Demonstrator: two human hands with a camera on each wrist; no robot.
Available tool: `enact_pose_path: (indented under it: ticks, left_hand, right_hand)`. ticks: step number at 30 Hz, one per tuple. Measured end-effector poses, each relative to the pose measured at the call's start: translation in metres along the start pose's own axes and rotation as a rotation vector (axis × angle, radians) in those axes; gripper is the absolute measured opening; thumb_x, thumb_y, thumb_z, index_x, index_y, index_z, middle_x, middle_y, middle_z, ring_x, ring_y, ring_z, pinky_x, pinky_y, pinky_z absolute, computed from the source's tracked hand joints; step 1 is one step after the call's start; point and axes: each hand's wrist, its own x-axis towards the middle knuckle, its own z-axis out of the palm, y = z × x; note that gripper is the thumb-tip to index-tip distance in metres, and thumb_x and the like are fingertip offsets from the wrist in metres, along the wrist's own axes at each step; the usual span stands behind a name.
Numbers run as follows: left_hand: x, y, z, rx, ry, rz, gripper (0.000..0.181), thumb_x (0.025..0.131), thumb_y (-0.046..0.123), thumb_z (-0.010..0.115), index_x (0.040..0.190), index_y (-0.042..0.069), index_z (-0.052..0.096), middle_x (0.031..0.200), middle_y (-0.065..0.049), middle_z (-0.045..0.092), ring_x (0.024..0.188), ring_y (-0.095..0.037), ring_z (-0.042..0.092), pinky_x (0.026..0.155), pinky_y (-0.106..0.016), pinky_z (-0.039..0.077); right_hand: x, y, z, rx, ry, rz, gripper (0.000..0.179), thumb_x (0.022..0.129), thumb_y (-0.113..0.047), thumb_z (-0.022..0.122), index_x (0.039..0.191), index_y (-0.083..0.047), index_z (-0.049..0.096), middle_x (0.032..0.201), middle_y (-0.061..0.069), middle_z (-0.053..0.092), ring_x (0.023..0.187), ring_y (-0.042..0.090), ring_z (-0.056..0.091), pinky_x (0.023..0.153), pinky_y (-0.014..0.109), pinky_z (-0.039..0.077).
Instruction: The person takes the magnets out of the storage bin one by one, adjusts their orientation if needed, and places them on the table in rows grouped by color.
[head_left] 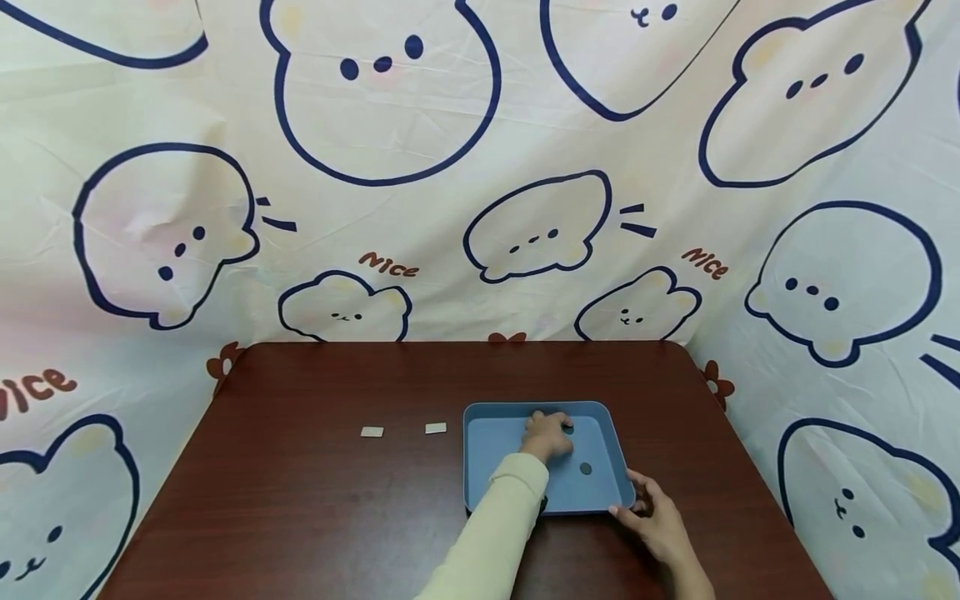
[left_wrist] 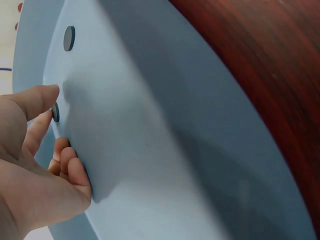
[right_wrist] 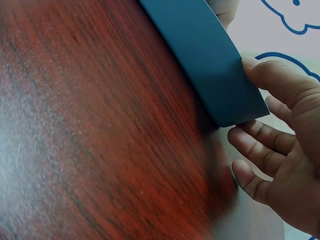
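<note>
My left hand (head_left: 547, 436) reaches into a blue tray (head_left: 495, 483). Its thumb and index finger spread around a small dark disc (left_wrist: 56, 112) on the tray's floor. The index fingertip is right at the disc, and the thumb tip is close beside it. The other fingers (left_wrist: 75, 167) bend in against the floor. A second dark disc (head_left: 586, 469) lies nearer the tray's right side. At the near right corner my right hand (head_left: 660, 521) holds the tray, thumb (right_wrist: 275, 75) against its outer wall and fingertips at the bottom edge.
Two small white rectangular pieces (head_left: 372, 432) lie apart on the brown table (head_left: 315, 500), left of the tray. A cloth with cartoon outlines (head_left: 420, 225) hangs behind the table and along both sides.
</note>
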Motion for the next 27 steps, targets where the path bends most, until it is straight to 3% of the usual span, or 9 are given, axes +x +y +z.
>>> enact_pose_path:
  ticks: [4, 7, 12, 16, 27]
  left_hand:
    - [-0.001, -0.005, -0.001, -0.014, 0.043, 0.015, 0.019, 0.078, 0.015, 0.074, 0.095, 0.020, 0.067, 0.104, -0.011, 0.048, 0.094, -0.029, 0.044, 0.074, -0.040, 0.041]
    - [-0.001, -0.009, -0.002, -0.077, 0.052, 0.035, 0.017, 0.075, 0.013, 0.078, 0.088, 0.018, 0.069, 0.104, -0.011, 0.051, 0.097, -0.030, 0.047, 0.075, -0.039, 0.042]
    - [0.000, -0.015, -0.003, -0.239, 0.019, 0.015, 0.029, 0.073, 0.010, 0.081, 0.100, 0.016, 0.072, 0.114, -0.006, 0.059, 0.105, -0.027, 0.052, 0.080, -0.036, 0.046]
    - [0.001, -0.017, -0.002, -0.283, 0.011, 0.006, 0.036, 0.071, 0.008, 0.081, 0.106, 0.015, 0.072, 0.110, -0.002, 0.064, 0.106, -0.025, 0.055, 0.082, -0.036, 0.047]
    - [0.003, -0.027, 0.008, -0.298, 0.180, -0.028, 0.018, 0.063, 0.008, 0.086, 0.077, 0.015, 0.076, 0.080, 0.005, 0.066, 0.084, -0.019, 0.060, 0.071, -0.033, 0.051]
  right_hand:
    - [0.000, 0.000, 0.000, -0.007, 0.005, -0.001, 0.070, 0.078, -0.022, 0.077, 0.136, -0.007, 0.043, 0.117, 0.016, 0.054, 0.080, 0.019, 0.053, 0.066, 0.033, 0.042]
    - [-0.001, 0.000, -0.001, -0.005, 0.006, -0.006, 0.069, 0.078, -0.022, 0.077, 0.136, -0.007, 0.043, 0.118, 0.016, 0.053, 0.080, 0.019, 0.053, 0.066, 0.033, 0.042]
    - [-0.003, 0.002, -0.002, -0.005, 0.001, 0.002, 0.069, 0.078, -0.023, 0.077, 0.136, -0.007, 0.043, 0.117, 0.015, 0.053, 0.080, 0.020, 0.052, 0.067, 0.033, 0.041]
    - [-0.003, 0.003, -0.002, 0.004, 0.002, 0.006, 0.070, 0.078, -0.022, 0.077, 0.137, -0.007, 0.042, 0.115, 0.014, 0.053, 0.081, 0.020, 0.051, 0.067, 0.032, 0.041]
    - [-0.001, 0.001, 0.001, 0.029, -0.004, -0.023, 0.069, 0.078, -0.021, 0.076, 0.136, -0.006, 0.042, 0.119, 0.016, 0.052, 0.079, 0.019, 0.053, 0.065, 0.031, 0.042]
